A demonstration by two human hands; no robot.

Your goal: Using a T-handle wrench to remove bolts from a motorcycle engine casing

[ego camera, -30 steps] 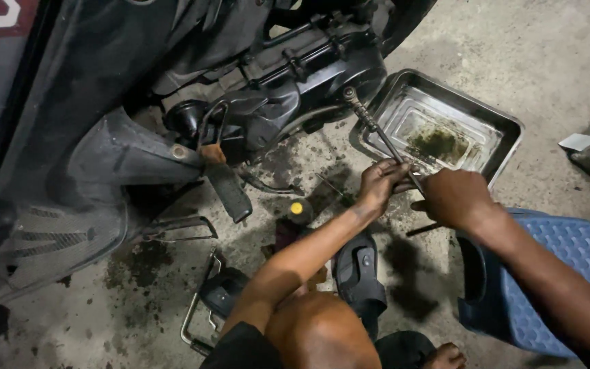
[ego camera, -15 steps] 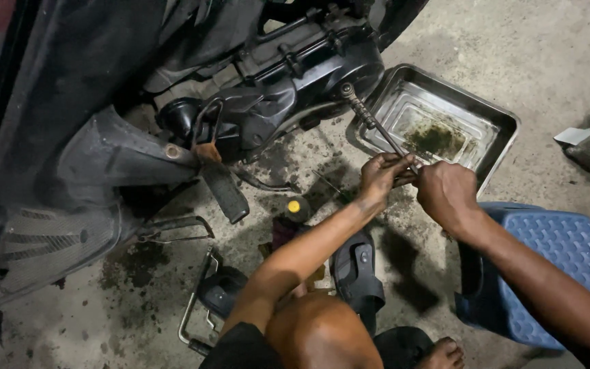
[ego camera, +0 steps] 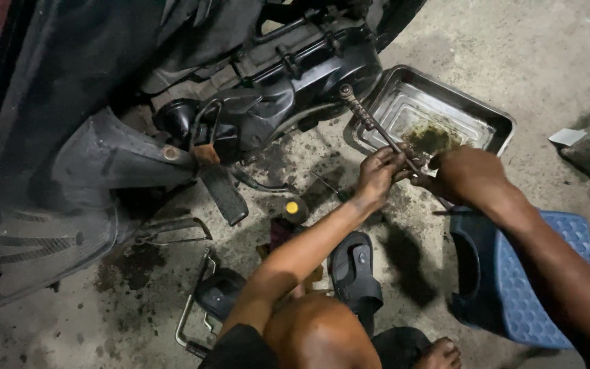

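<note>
Left hand [ego camera: 377, 174] curled around the lower part of a long metal tool [ego camera: 370, 123], fingers closed on its shaft. Right hand [ego camera: 469, 174] just beside, gripping the same tool's near end. Tool tip slanting away, up against the black engine casing [ego camera: 295, 75]. Oily metal tray [ego camera: 496, 123] beyond the right hand; blue stool [ego camera: 534, 273] under that forearm.

Blue stool [ego camera: 541, 273]; silver tray [ego camera: 493, 119], dark oil stain; black engine cover [ego camera: 295, 75].

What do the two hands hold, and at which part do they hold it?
Both the left hand and the right hand hold one long metal tool; the grip is at its lower end, while its upper end points toward the engine.
</note>
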